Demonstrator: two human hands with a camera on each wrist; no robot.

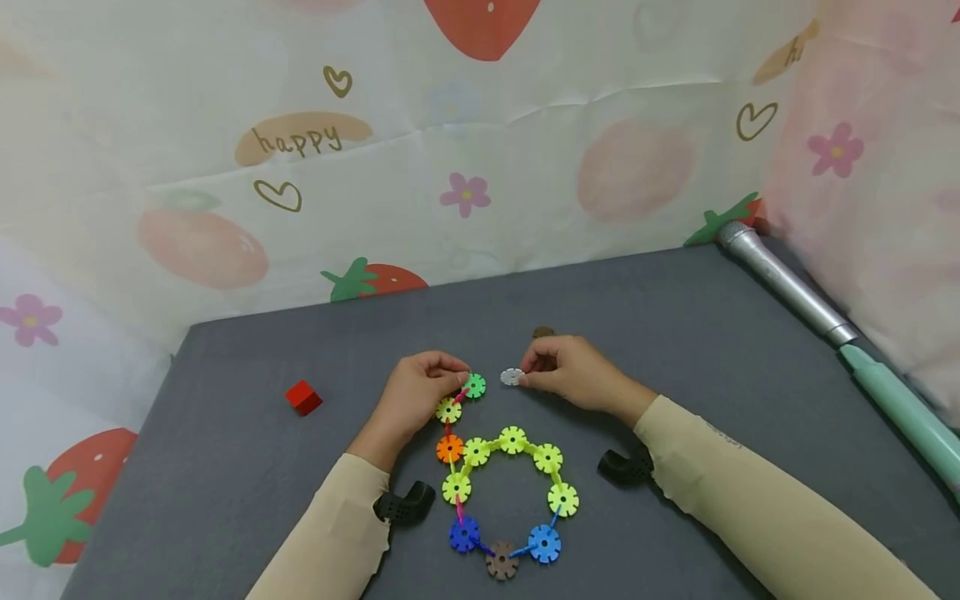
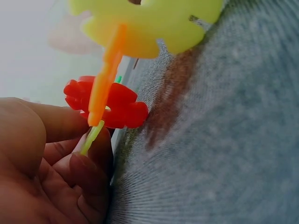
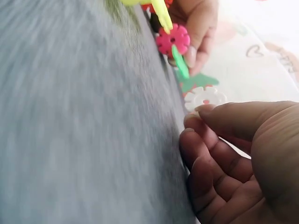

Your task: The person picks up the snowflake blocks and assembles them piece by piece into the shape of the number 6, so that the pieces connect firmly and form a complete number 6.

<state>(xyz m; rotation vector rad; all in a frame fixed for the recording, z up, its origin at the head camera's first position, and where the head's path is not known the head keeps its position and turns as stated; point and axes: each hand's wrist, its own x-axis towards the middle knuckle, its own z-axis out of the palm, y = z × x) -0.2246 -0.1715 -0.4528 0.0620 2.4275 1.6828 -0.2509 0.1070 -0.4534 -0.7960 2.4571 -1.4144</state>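
A chain of notched plastic discs lies on the grey table, with a ring of yellow discs (image 1: 512, 439), blue discs (image 1: 545, 544) and a brown disc (image 1: 502, 562). From the ring's left side a branch runs away through an orange disc (image 1: 450, 449) to a green disc (image 1: 474, 386) at its far end. There my left hand (image 1: 416, 396) pinches the green disc between thumb and fingers. Close to that end, a pink disc (image 3: 173, 40) shows in the right wrist view. My right hand (image 1: 581, 373) pinches a white notched disc (image 1: 512, 377) by its edge, apart from the chain.
A red cube (image 1: 303, 398) sits at the left of the table (image 1: 247, 467). Behind the right hand is a partly hidden brown object (image 1: 543, 332). A silver and teal pole-like object (image 1: 795, 292) lies along the right side. A printed cloth (image 1: 525, 150) hangs behind.
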